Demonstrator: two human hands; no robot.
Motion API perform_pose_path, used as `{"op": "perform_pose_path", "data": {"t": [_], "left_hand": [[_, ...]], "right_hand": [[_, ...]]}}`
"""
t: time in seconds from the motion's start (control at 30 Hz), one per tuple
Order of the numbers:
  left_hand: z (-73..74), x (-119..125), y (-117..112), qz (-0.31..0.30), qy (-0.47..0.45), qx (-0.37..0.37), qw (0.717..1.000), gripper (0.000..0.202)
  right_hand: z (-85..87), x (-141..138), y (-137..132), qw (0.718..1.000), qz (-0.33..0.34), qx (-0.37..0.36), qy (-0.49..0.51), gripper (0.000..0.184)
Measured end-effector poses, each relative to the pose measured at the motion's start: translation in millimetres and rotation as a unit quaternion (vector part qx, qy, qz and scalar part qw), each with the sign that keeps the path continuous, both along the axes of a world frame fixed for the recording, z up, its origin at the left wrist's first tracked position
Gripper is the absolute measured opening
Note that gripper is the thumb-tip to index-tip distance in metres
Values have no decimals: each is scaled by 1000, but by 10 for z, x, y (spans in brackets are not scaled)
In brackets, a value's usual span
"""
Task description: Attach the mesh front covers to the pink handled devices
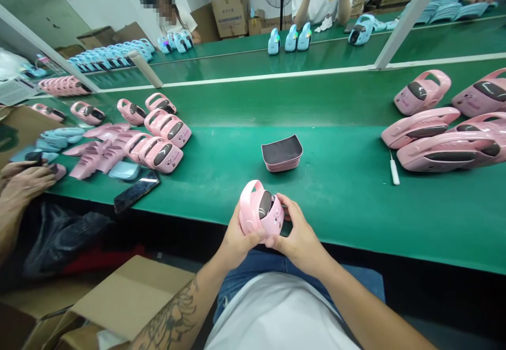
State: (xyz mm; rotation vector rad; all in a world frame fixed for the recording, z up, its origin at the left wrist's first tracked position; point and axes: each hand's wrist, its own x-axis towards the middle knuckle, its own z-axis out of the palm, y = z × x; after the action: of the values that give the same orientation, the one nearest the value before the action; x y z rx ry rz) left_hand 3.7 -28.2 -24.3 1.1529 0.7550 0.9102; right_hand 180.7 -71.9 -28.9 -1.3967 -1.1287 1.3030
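Between both hands I hold a pink plastic housing (253, 213) with a loop handle and a dark window, just off the table's front edge. My left hand (240, 236) wraps its left side, thumb along the bottom. My right hand (294, 234) grips the right side, with fingertips behind it and the thumb at its lower front. A dark gap shows beside the window on the right. Just beyond lies a small stack of pink-edged pieces with a dark top (282, 152).
Pink housings stand in groups at left (168, 155) and right (446, 142). A phone (137, 191) lies near the front edge; a white-handled screwdriver (394, 171) lies at right. A co-worker's hands (27, 181) work at far left. An open cardboard box (134, 292) stands below.
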Motion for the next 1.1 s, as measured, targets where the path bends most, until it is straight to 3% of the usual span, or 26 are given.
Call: {"op": "perform_pose_path", "data": {"t": [0.17,0.3,0.47,0.67,0.87,0.97,1.1], "left_hand": [[81,39,20,-23,-28,-29,999,98],[107,19,52,-22,-1,-40,999,94],[87,3,75,-25,-43,-25,998,89],[70,17,22,-4,-36,-41,999,89],[139,24,37,-30,-28,-75,996,92],[112,30,59,-24,-34,-89,995,90],[82,47,88,-23,-51,-124,991,87]], "right_hand": [[-8,-3,5,999,5,-3,-35,120],[57,59,-59,995,42,-2,-90,124],[154,186,-135,985,100,44,-133,102],[157,187,-85,991,71,54,-102,89],[108,165,-111,986,55,72,-137,86],[23,182,-133,965,26,131,-224,90],[-41,254,-43,914,39,309,-260,78]]}}
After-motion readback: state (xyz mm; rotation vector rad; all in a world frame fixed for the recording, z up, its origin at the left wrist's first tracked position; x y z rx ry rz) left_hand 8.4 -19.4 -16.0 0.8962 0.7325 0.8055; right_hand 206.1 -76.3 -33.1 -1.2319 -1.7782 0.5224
